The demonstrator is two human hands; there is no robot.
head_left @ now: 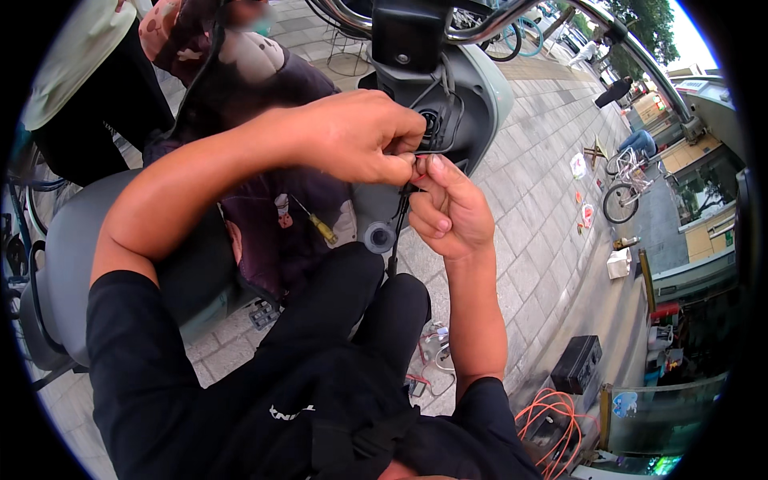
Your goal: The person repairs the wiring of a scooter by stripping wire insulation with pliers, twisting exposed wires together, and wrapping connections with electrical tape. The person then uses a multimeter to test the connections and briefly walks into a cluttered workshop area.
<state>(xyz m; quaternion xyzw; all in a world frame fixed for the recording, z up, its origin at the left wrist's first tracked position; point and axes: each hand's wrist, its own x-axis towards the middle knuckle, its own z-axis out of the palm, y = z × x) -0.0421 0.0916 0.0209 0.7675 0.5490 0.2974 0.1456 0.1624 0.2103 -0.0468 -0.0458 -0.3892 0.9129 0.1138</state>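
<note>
In front of the electric scooter's grey front panel, both my hands meet. My left hand pinches with thumb and forefinger at a thin wire, of which only a reddish bit shows between the fingertips. Pressed close from the other side, my right hand grips the same spot with its thumb and curled fingers. Below them a black cable hangs down beside a round grey plastic cap. Just behind my fingers is a round opening with loose grey wires.
A screwdriver with a yellow handle lies on the dark patterned cover. The scooter seat is at left, near a standing person. At right are a black box, an orange cord and a parked bicycle.
</note>
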